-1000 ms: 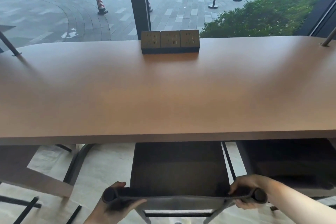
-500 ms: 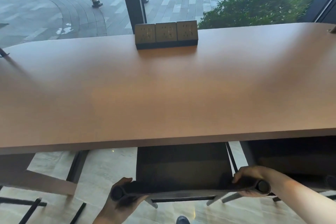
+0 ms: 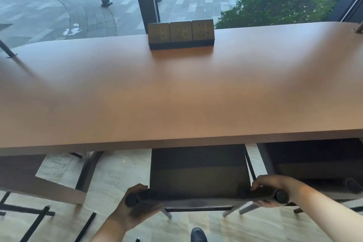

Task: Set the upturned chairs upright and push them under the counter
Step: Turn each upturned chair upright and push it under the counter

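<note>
A dark chair [image 3: 198, 173] stands upright in front of me, its seat partly under the brown counter [image 3: 176, 94]. My left hand [image 3: 135, 208] grips the left end of the chair's rolled back rail. At the rail's right end, my right hand [image 3: 269, 184] curls over the top. A second dark chair [image 3: 318, 165] sits under the counter to the right. At the far left and far right edges of the counter, thin metal legs [image 3: 7, 49] of upturned chairs stick up.
A block of three power sockets [image 3: 180, 33] sits at the counter's far edge against the window pillar. A wooden counter support [image 3: 39, 180] and black chair legs [image 3: 35, 224] stand at the lower left. My shoe [image 3: 198, 235] shows on the pale tiled floor.
The chair has slid forward, further under the counter, with both hands holding its back rail. The view has shifted slightly with it.
</note>
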The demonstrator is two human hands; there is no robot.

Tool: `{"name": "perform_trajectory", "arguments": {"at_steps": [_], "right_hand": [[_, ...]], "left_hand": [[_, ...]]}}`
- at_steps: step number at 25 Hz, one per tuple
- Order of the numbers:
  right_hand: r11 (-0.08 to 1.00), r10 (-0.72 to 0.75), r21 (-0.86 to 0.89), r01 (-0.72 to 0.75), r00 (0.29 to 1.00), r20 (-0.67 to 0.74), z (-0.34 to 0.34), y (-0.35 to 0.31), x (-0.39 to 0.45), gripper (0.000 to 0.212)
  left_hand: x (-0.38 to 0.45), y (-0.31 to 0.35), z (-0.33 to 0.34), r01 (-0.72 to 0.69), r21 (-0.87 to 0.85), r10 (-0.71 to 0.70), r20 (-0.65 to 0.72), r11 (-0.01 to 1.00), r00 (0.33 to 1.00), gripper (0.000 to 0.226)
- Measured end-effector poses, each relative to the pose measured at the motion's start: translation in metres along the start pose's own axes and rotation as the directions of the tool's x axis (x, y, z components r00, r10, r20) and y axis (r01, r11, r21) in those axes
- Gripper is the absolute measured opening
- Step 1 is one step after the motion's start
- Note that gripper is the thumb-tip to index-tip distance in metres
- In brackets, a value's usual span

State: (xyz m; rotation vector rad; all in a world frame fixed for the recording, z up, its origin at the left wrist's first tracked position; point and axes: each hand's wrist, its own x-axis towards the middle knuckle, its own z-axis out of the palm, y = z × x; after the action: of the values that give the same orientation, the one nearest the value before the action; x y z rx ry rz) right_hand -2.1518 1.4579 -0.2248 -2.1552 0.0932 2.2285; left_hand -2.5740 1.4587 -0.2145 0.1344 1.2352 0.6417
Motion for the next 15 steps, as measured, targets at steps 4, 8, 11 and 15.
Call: {"name": "perform_trajectory", "arguments": {"at_steps": [4,8,11,15], "right_hand": [[0.867,-0.208,-0.488,0.097,0.962,-0.179,0.016,-0.001,-0.048,0.051],[0.482,-0.661,-0.827,0.289,0.74,-0.126,0.058,0.012,-0.106,0.055],[0.248,-0.787,-0.909,0.334,0.617,0.012,0.088,0.037,-0.126,0.067],[0.018,-0.828,-1.0,0.004,0.561,-0.013,0.084,0.073,-0.118,0.091]], "left_hand": [[-0.015,0.025,-0.003,-0.12,0.377,0.218,-0.229,0.918,0.949,0.013],[-0.036,0.038,0.02,-0.425,0.728,0.584,0.041,0.538,0.81,0.023],[-0.06,0.021,0.04,-0.556,0.831,0.62,0.447,-0.021,0.644,0.025],[-0.071,-0.021,0.044,-0.21,0.731,0.418,0.574,-0.65,0.704,0.065]]}}
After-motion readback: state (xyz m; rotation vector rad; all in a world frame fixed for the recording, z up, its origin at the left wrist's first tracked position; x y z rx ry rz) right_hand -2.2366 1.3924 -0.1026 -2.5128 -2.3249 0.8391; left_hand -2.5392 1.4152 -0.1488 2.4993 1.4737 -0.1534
